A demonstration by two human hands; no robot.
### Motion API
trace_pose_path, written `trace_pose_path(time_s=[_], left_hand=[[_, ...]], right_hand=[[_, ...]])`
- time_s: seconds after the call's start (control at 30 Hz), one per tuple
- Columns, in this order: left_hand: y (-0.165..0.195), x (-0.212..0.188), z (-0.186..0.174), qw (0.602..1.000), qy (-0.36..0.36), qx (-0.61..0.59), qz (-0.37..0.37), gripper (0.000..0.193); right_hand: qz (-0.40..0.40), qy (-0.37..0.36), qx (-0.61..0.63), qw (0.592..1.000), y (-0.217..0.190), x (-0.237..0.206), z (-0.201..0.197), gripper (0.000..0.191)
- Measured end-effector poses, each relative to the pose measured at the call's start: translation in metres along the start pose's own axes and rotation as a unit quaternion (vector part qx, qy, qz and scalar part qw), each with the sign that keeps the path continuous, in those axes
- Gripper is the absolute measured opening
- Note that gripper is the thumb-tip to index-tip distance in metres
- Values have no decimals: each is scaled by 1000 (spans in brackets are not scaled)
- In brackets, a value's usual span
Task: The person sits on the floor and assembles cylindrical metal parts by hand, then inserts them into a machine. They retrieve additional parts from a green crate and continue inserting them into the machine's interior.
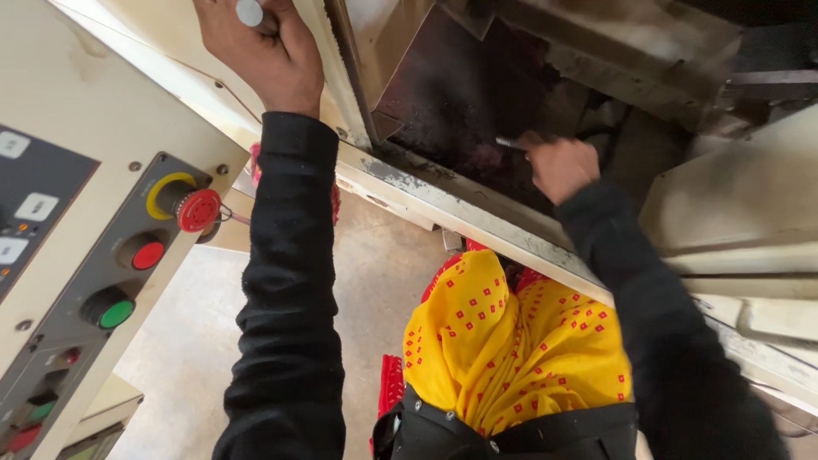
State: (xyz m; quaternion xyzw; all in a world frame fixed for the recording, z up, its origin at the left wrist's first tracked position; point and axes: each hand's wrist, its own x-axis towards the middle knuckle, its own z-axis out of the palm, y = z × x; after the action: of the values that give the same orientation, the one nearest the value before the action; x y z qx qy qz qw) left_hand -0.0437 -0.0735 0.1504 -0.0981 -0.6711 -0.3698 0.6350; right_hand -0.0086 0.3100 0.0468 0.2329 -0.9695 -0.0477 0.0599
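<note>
Left hand (266,53) up on the cream machine frame (341,102), fingers curled shut around a small white knob (250,13) at the top edge. Right hand (560,166) inside the dark, grimy machine opening (460,111), fingers clenched on a thin metal tool (509,144) pointing left. Control panel (85,281) with red, green and emergency buttons at far left.

A bare concrete floor (375,255) is seen below the machine frame, pale grey and dusty, marked with faint smudges. A red perforated plastic piece (390,383) (only partly in view, whether it touches the ground cannot be told) is seen low down beside the yellow cloth. A cream-coloured ledge (111,400) is seen over the floor at the lower left corner.
</note>
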Motion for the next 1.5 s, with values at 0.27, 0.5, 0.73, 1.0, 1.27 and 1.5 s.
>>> trace_pose_path(time_s=[0.27,0.5,0.73,1.0,1.27,1.5], left_hand=[[-21,-5,0,993,-49,-89,-62,28],[42,-79,-25,988,-89,-44,-117,40],[292,-139,-89,721,-437,-292,-452,36],[343,-93,-92,814,-378,-317,-307,24],[347,-97,-102,819,-383,-302,-303,28],[346,-90,-105,801,-390,-317,-325,26]], right_hand=[[172,185,500,828,-65,-136,-34,29],[147,100,935,308,-87,-208,-27,27],[41,111,948,296,-79,-228,-30,30],[8,124,933,337,-79,-227,-32,22],[-44,104,938,329,-84,-217,-48,16],[-22,148,918,367,-83,-217,-52,20]])
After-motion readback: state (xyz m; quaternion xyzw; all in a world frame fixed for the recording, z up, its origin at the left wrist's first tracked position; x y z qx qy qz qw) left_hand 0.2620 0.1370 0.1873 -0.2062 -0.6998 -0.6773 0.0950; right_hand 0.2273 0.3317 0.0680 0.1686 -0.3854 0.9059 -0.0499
